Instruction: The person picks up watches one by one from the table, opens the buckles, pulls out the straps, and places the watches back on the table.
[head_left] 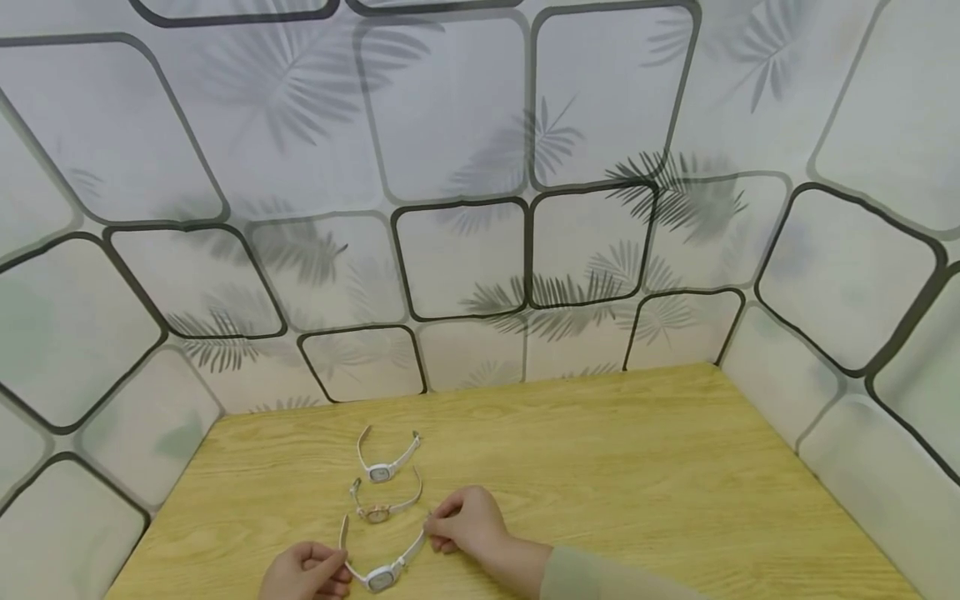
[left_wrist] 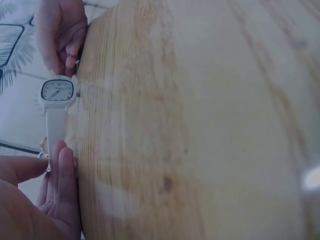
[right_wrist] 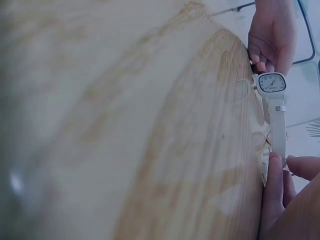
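A white wristwatch (head_left: 381,578) with a squarish dial lies nearest the front, its strap spread into a U. My left hand (head_left: 306,572) pinches the left strap between thumb and fingers; the left wrist view shows the white strap (left_wrist: 55,125) running into that grip. On the other side my right hand (head_left: 471,523) pinches the end of the right strap, and its thumb and fingers (right_wrist: 274,177) show in the right wrist view. Behind this watch lies a second wristwatch (head_left: 377,514) with a rose-gold case. Farther back is a third, white wristwatch (head_left: 380,472).
All three watches are in a column on the left part of a yellow wood-grain table (head_left: 637,467). Walls covered with a leaf-and-square pattern (head_left: 465,258) enclose the table at the back and both sides.
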